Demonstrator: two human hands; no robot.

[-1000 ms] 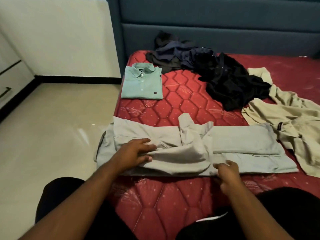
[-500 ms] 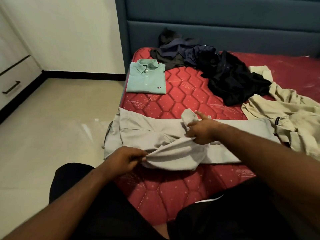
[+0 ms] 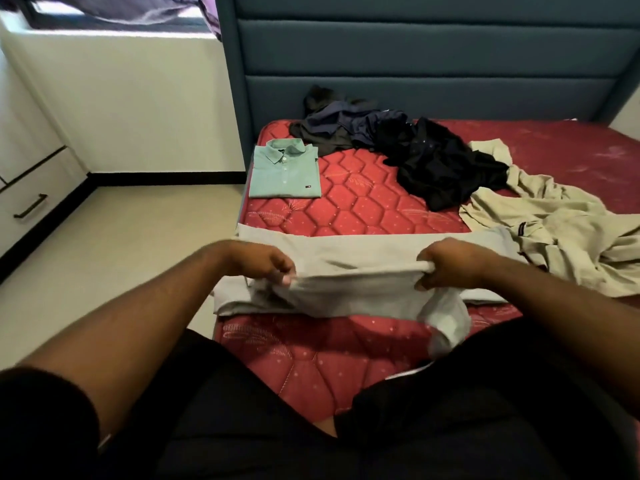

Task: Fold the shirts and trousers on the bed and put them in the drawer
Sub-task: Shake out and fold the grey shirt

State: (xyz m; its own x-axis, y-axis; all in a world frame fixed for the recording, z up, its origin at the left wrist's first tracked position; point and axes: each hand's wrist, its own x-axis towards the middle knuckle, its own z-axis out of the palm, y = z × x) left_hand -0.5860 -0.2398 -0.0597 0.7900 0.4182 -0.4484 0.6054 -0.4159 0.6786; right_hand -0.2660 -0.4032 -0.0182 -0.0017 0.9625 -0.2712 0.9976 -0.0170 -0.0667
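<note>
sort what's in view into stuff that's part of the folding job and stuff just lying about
Job: grey trousers, gripped by left hand and right hand; folded green shirt; dark clothes; beige garment; drawer.

Just there: headboard, mattress, floor, purple cloth.

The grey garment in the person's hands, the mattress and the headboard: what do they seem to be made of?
Grey garment: thin woven cloth, matte, probably cotton or a blend; it sags and creases softly where the left hand and right hand grip it.
Mattress: quilted red fabric with a slight sheen and stitched hexagon padding.
Headboard: blue-grey upholstery in padded horizontal panels; whether fabric or faux leather is unclear.
</note>
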